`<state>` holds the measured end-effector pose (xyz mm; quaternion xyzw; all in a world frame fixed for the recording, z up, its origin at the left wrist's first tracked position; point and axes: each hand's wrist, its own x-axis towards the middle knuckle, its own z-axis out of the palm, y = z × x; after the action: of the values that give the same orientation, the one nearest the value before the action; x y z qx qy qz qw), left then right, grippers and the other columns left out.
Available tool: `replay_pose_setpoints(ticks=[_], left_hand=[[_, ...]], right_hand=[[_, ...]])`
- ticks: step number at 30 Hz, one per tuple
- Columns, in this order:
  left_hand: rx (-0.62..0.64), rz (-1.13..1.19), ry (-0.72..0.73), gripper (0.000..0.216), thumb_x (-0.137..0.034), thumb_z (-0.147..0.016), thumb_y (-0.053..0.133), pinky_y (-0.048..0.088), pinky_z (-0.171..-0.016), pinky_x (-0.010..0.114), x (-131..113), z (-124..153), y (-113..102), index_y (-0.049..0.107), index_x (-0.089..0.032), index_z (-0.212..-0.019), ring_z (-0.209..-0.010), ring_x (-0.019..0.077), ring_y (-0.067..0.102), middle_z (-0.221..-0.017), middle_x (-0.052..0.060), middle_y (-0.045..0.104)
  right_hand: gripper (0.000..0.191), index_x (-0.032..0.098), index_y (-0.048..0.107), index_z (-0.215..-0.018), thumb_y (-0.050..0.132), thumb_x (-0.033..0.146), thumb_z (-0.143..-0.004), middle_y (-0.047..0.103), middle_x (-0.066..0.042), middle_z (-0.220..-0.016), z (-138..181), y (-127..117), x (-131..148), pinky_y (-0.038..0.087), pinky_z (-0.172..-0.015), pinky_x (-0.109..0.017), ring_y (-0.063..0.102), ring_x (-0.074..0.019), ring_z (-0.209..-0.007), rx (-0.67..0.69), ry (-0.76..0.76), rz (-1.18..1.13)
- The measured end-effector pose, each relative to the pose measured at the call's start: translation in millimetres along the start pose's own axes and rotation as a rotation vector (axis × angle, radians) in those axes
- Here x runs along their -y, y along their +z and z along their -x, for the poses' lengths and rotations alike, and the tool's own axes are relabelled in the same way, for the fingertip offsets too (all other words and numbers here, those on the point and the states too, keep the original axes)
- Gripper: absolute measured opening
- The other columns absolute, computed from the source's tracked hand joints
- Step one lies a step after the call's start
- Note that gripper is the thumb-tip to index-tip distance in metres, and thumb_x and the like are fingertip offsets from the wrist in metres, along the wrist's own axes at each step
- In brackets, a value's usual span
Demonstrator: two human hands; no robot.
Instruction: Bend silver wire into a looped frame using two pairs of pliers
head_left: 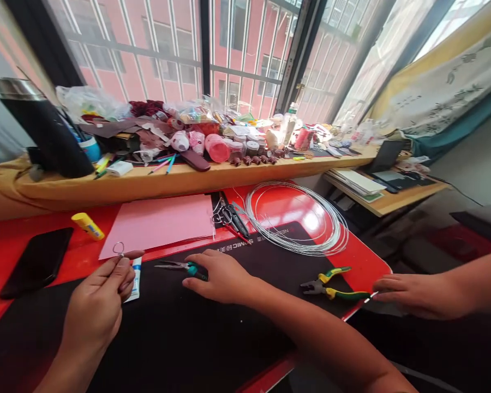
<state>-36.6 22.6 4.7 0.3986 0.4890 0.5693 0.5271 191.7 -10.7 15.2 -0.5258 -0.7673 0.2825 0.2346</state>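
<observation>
My left hand (100,303) is raised over the black mat (180,338). Its thumb and forefinger pinch a small wire ring (118,249). My right hand (221,275) lies on the mat with its fingers curled on the handle of teal-handled pliers (180,267), whose thin nose points left. A white tube (136,278) lies just right of my left hand. A large coil of silver wire (298,218) rests on the red table (364,262) beyond my right hand.
Another person's hand (417,295) rests at the table's right edge beside yellow-green pliers (331,284). Pink paper (159,224), scissors (229,215), a yellow glue stick (88,225) and a black phone (36,262) lie on the table. A cluttered wooden shelf (147,185) runs behind.
</observation>
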Motion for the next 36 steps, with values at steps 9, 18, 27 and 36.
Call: replay_pose_setpoints(ticks=[9,18,27,36], left_hand=[[0.037,-0.091,-0.054,0.034,-0.05,-0.068,0.087,0.022,-0.047,0.026,3.9,2.7,5.3,0.067,-0.023,-0.071,-0.059,0.0135,0.029,-0.063,-0.003,0.036],[0.03,-0.093,-0.086,0.042,-0.053,-0.065,0.088,0.023,-0.047,0.026,4.7,6.0,10.9,0.06,-0.022,-0.064,-0.057,0.0128,0.031,-0.059,-0.004,0.038],[0.092,-0.104,-0.122,0.04,-0.053,-0.071,0.086,0.025,-0.046,0.023,15.0,6.5,11.6,0.075,-0.02,-0.092,-0.056,0.01,0.032,-0.06,-0.006,0.038],[0.137,0.041,-0.145,0.04,-0.047,-0.073,0.084,0.02,-0.043,0.019,15.7,9.0,16.2,0.073,-0.015,-0.093,-0.048,0.0061,0.028,-0.055,-0.008,0.038]], right_hand=[[0.068,0.019,0.06,-0.141,0.074,0.058,-0.087,0.062,-0.015,-0.135,31.1,-7.3,-18.5,0.04,-0.109,-0.043,0.056,-0.0323,-0.126,-0.04,-0.133,0.205],[0.074,0.031,0.059,-0.146,0.082,0.055,-0.079,0.062,-0.012,-0.137,135.1,-102.7,-51.6,0.042,-0.108,-0.047,0.056,-0.0345,-0.127,0.101,0.136,0.187],[0.066,0.025,0.064,-0.14,0.079,0.03,-0.076,0.062,-0.015,-0.133,211.5,-147.4,-86.7,0.045,-0.104,-0.051,0.058,-0.0386,-0.123,0.185,0.506,0.43],[0.039,0.023,0.076,-0.115,0.066,0.046,-0.085,0.07,-0.013,-0.105,216.4,-127.7,-99.6,0.056,-0.082,-0.041,0.069,-0.0297,-0.091,0.023,0.468,0.348]])
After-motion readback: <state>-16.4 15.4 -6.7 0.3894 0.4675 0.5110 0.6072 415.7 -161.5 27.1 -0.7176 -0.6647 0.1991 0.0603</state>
